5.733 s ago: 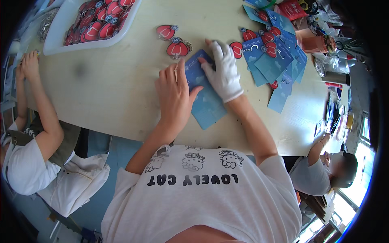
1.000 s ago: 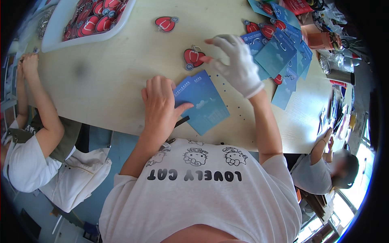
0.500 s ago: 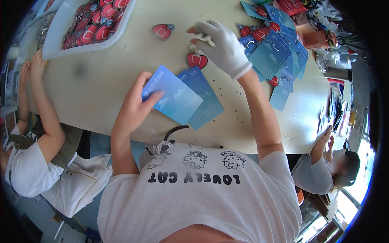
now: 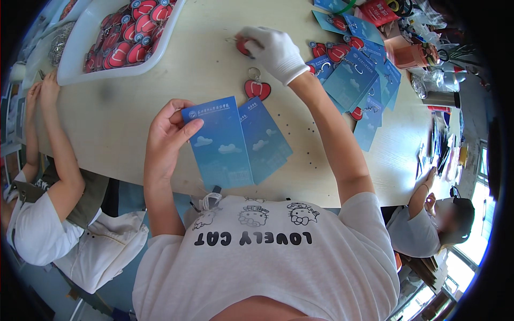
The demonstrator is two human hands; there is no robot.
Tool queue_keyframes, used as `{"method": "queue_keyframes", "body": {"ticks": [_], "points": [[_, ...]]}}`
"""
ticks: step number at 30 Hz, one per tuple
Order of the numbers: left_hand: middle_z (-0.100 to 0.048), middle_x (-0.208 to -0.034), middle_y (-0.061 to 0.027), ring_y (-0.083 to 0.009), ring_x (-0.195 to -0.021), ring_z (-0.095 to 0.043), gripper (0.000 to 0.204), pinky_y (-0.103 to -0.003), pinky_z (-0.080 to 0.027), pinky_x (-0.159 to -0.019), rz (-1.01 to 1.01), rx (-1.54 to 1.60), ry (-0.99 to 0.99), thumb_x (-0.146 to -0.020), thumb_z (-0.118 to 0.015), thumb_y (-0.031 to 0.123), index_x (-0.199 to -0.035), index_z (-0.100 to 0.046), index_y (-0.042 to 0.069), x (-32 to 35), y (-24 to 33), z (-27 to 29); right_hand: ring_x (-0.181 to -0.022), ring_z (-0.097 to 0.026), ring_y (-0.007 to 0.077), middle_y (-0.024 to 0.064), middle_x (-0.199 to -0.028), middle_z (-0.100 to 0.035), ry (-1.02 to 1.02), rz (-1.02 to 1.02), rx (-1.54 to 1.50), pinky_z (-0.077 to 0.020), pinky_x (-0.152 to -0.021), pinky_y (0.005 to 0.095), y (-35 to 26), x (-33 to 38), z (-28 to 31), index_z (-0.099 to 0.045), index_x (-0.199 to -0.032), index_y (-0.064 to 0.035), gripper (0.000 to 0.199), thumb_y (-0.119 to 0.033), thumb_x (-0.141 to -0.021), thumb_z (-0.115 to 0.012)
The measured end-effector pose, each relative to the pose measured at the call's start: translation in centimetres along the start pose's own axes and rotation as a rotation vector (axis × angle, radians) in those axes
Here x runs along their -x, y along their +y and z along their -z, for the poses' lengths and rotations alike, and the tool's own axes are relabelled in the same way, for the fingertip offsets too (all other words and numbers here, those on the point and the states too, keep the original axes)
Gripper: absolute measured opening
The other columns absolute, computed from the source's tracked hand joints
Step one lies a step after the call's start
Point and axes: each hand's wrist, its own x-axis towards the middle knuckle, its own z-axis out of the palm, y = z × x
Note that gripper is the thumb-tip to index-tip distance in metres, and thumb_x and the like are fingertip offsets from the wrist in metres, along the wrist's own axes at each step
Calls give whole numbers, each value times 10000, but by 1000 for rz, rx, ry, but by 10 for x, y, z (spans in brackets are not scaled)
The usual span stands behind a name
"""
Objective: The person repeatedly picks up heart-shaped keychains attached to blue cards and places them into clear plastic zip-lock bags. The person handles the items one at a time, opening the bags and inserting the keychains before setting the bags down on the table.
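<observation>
I've got the left grip (image 4: 167, 132), bare-skinned, pinching a blue card (image 4: 218, 147) near its upper left corner, thumb across the front, clouds facing me. Behind its right edge, more blue cards (image 4: 267, 143) lie fanned on the bench (image 4: 128, 120). Out ahead, my right grip (image 4: 274, 52), in its white glove, is closed with thumb and fingers on a red charm (image 4: 242, 47); it's blurred, and I can't tell whether the charm is clear of the surface. Between the two, a red heart keyring (image 4: 257, 90) lies just beyond the fanned cards, its metal ring pointing away from me. Over on the right there's a loose pile of cards (image 4: 350, 80) with red charms among them, and far left, a white tub (image 4: 110, 76) holds a heap of red charms (image 4: 143, 25).
</observation>
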Motion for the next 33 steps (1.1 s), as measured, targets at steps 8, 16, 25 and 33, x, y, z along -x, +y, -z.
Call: {"method": "queue_keyframes", "body": {"ticks": [8, 16, 25, 33], "points": [[-627, -894, -9, -54, -801, -549, 124, -202, -423, -741, -192, 253, 197, -903, -596, 65, -1012, -586, 7, -34, -18, -25, -688, -572, 169, 76, -808, -629, -27, -185, -25, -486, -672, 290, 10, 19, 24, -672, -970, -49, 185, -132, -809, -631], [-578, -799, 28, -2, -667, -420, 101, -151, -338, -591, -627, -64, 498, -918, -596, 87, -970, -580, 2, -57, -8, -42, -635, -584, 45, 48, -797, -693, -93, -520, -716, -475, -550, 191, -32, 46, 64, -680, -947, 22, 187, -76, -827, -575], [-616, -949, -31, -80, -875, -549, 93, -233, -442, -793, -471, 322, 205, -850, -664, 15, -933, -631, -12, -35, 1, -90, -622, -575, 63, 37, -801, -600, 207, -381, -781, -467, -518, 207, -90, 68, 56, -667, -861, 38, 105, -10, -767, -662], [-601, -1048, -76, -129, -955, -573, 169, -266, -465, -859, -481, 319, 130, -830, -674, -12, -992, -628, -27, -31, 3, -92, -639, -569, 78, 63, -819, -604, 170, -454, -817, -455, -568, 212, -101, 72, 66, -626, -875, 44, 151, -10, -753, -697]]}}
